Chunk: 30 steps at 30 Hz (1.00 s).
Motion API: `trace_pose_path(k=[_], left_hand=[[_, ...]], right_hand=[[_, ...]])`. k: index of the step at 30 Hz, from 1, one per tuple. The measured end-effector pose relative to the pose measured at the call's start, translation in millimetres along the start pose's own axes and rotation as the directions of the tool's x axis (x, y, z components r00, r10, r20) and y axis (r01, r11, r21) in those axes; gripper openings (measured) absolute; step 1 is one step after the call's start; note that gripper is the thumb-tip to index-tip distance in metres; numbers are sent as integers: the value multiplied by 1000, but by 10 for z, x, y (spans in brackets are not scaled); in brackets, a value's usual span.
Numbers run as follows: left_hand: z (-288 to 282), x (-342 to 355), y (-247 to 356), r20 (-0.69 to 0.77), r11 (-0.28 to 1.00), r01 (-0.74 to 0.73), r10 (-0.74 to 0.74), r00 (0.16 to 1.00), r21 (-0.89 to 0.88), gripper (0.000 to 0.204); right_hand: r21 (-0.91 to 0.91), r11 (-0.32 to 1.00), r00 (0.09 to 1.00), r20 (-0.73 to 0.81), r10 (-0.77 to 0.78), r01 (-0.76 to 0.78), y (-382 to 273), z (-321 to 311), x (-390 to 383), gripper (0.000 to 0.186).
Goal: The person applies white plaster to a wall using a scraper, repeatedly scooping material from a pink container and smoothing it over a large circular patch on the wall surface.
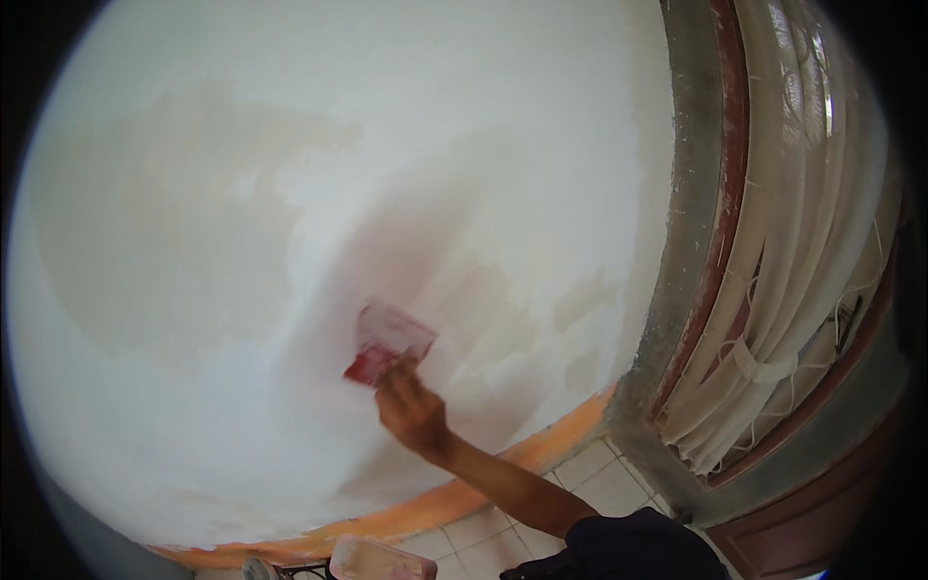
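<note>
My right hand (414, 411) reaches up from the lower right, its fingers closed round a red putty spreader (372, 360). Whitish putty covers much of the spreader's broad face. The tool is at the white wall (193, 406), with a soft shadow around it; whether its edge touches the surface I cannot tell. Damp-looking beige patches (174, 242) show on the wall at the left, and smaller ones (488, 314) lie just right of the spreader. My left hand is out of sight.
An orange band (570, 420) runs along the wall's foot above pale floor tiles (474, 527). At the bottom edge stands a pinkish tub (382, 561) beside a dark metal frame. To the right, a tied cream curtain (773, 358) hangs by a grey and dark red window frame (730, 126).
</note>
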<state>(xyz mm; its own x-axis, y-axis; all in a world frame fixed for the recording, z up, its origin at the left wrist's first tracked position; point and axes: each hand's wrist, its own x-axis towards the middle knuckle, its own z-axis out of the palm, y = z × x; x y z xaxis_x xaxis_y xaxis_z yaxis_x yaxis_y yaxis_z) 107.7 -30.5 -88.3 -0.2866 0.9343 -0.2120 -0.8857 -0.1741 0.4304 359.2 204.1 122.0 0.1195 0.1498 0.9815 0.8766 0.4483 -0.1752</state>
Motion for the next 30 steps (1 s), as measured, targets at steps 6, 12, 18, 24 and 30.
trace_pose_path(k=[6, 12, 18, 24, 30], left_hand=[[400, -111, 60, 88, 999, -37, 37, 995, 5, 87], [-110, -8, 135, 47, 1000, -9, 10, 999, -23, 88], [151, -33, 107, 109, 999, 30, -32, 994, 23, 87], [2, 76, 196, 27, 993, -86, 84, 996, 79, 86], [-114, 14, 225, 18, 998, -54, 53, 998, 38, 88]], right_hand=[[128, 991, 986, -166, -21, 43, -79, -609, -117, 29], [-140, 952, 873, -451, 185, -273, 1127, -918, 608, 15], [-76, 991, 959, -269, 88, -112, 825, -642, 322, 18], [15, 1000, 986, -166, 7, -5, 316, -807, 37, 23], [-226, 951, 924, -363, 117, -210, 918, -849, 161, 15]])
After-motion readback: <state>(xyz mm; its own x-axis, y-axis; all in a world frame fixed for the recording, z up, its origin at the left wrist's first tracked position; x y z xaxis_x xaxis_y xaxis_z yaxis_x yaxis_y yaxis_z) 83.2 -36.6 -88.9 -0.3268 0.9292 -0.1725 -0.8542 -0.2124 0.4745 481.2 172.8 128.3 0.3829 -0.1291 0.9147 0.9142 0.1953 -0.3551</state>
